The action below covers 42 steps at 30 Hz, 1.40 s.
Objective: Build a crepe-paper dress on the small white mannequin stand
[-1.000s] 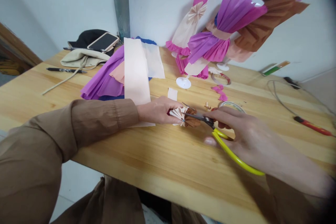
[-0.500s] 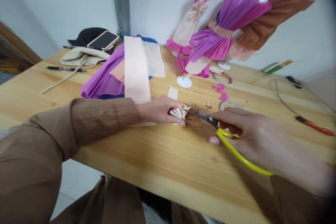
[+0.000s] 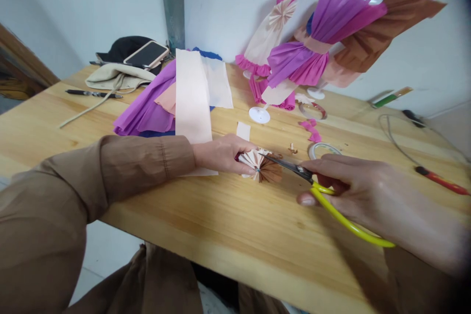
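Note:
My left hand [image 3: 226, 153] pinches the cream side of a small pleated paper rosette [image 3: 270, 170], half cream and half brown, held just above the table. My right hand [image 3: 356, 189] is closed around the yellow handles of a pair of scissors [image 3: 333, 211]. The dark blades point left and lie at the rosette's upper edge, where cream meets brown. Whether the blades are parted there is too small to tell. Beyond my right fingers lies a roll of tape [image 3: 324, 146], partly covered by them.
Cream paper strips [image 3: 193, 93] and purple crepe paper [image 3: 147, 103] lie at the left. Paper-dressed mannequins [image 3: 320, 44] stand along the wall with a metal bottle [image 3: 172, 10]. A phone [image 3: 147, 54], a pen [image 3: 93, 93], pink scraps [image 3: 312, 130] and a red-handled tool [image 3: 441, 180] are around.
My right hand and the scissors have shifted slightly to the right, and the blade tips have moved a little along the rosette's edge. My left hand keeps its hold on the rosette.

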### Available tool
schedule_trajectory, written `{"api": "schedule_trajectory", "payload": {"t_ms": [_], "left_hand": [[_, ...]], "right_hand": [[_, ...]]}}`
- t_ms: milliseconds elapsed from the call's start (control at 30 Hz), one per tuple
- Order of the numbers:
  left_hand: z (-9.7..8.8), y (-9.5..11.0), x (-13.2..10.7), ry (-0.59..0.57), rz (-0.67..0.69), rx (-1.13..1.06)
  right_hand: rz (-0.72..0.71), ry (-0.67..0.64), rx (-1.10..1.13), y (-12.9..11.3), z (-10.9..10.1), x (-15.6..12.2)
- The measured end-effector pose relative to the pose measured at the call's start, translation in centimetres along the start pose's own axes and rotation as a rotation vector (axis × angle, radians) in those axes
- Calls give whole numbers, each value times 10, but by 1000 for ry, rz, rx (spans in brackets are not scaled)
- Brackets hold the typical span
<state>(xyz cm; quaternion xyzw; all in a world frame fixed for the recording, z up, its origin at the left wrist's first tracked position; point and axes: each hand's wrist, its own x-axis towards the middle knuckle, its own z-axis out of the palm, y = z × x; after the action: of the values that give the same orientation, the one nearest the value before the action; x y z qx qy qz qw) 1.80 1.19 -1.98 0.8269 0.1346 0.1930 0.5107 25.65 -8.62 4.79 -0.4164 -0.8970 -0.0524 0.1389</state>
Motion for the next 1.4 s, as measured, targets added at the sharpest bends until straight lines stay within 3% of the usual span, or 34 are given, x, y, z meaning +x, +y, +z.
{"api": "schedule_trajectory", "payload": {"t_ms": [300, 567, 867, 1233, 1400], "left_hand": [[-3, 1, 0, -15, -110, -66], [-2, 0, 2, -54, -105, -202], [-3, 1, 0, -72, -106, -108], [-2, 2, 1, -81, -84, -54], [-3, 3, 2, -83, -77, -41]], "right_hand": [[9, -20, 63, 0, -7, 5], [121, -155, 162, 10, 5, -9], [54, -201, 172, 3, 0, 9], [106, -302, 135, 3, -10, 10], [100, -283, 146, -1, -7, 14]]}}
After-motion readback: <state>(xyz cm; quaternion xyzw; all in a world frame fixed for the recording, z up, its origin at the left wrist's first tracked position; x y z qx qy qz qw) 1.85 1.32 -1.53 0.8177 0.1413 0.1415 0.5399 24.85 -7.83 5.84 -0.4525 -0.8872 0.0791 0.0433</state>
